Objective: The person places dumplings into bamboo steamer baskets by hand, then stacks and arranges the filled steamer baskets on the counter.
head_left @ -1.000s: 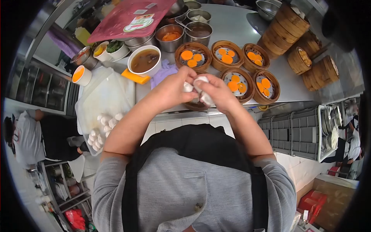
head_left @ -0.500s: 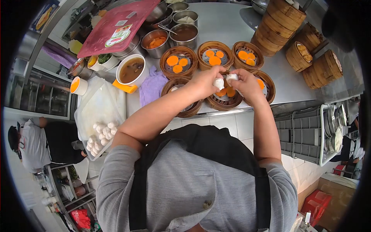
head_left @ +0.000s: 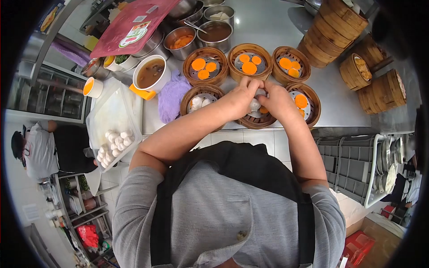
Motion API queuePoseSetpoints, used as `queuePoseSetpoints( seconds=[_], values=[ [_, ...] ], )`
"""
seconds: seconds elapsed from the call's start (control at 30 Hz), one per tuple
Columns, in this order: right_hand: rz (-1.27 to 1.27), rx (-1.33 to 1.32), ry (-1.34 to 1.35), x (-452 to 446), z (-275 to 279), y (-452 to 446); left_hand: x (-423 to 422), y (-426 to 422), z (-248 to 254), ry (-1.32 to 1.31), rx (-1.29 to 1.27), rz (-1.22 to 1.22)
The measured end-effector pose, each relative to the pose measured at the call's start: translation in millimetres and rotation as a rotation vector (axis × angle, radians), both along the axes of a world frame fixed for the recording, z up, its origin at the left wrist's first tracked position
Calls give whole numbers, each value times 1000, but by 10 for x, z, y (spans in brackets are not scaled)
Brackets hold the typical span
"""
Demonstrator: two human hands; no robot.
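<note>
Left hand point(head_left: 243, 94) and right hand point(head_left: 278, 99) close together over steamer point(head_left: 258, 124), dumpling point(head_left: 254, 105) between (fingers bunched; grip hidden, can't tell). Orange discs point(head_left: 249, 68) in threes nearby, probably as non-stick beds.

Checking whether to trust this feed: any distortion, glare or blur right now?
Head view: fisheye distortion, black corners; head view: a glare spot on the steel worktop; head view: left hand and right hand fairly clear, the dark shape at upper right too blurred to name.
</note>
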State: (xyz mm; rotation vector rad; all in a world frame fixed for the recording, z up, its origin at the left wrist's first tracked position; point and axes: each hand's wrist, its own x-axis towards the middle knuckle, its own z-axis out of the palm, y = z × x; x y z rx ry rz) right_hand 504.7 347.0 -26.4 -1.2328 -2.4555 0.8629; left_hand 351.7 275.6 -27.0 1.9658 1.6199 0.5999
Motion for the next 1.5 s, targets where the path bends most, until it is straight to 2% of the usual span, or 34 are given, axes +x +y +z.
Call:
queuePoseSetpoints(
  seconds=[0.2,0.27,0.3,0.37,0.4,0.47,0.5,0.57,0.6,0.67,0.7,0.73,0.83,0.87,0.93,0.97,1.07,1.27,1.33,1.43,1.47,1.5],
  values=[
    [81,-92,45,77,-75,93,1,40,-150,-62,2,-24],
    [139,-178,245,119,-237,132,-1,63,-209,-98,26,-20],
    [140,-177,241,131,-267,129,-8,77,-208,-86,53,-43],
    [122,-376,456,150,-297,122,-22,87,-206,-78,81,-64],
    [123,-376,453,168,-241,104,-22,75,-117,-80,18,-63],
    [11,-707,588,215,-69,69,-46,73,-74,-85,-45,-63],
    [10,-706,586,245,-48,90,-68,88,-80,-40,-39,-136],
    [-193,-788,694,368,-33,174,-96,88,-103,0,-31,-208],
    [-194,-786,687,430,-51,187,-104,74,-119,39,13,-214],
    [-160,-1001,953,547,-88,198,-96,65,-126,73,61,-216],
    [-104,-1040,924,586,-72,203,-90,64,-102,74,13,-186],
    [-102,-1038,919,584,-68,174,-86,64,-75,76,-36,-157],
    [-55,-635,532,513,-59,25,-86,87,5,97,-97,-163],
    [-55,-635,530,474,-36,-27,-82,89,3,95,-97,-162],
    [48,-157,116,384,19,-137,-60,89,-3,69,-86,-152],
    [49,-54,81,334,40,-197,-48,84,-3,69,-85,-152],
    [-12,76,67,197,-52,-292,-25,73,0,92,-62,-146],
    [-14,54,-14,110,41,-359,-45,79,-131,86,-20,-151],
    [-10,69,-20,132,-4,-350,-61,54,-155,77,88,-174],
    [69,185,87,217,-229,-188,-111,57,-171,-74,114,-270],
    [112,189,122,238,-304,-145,-73,95,-329,-204,159,-253],
    [96,57,114,194,-131,-196,-162,-14,-200,-110,306,-268]
  ],
)
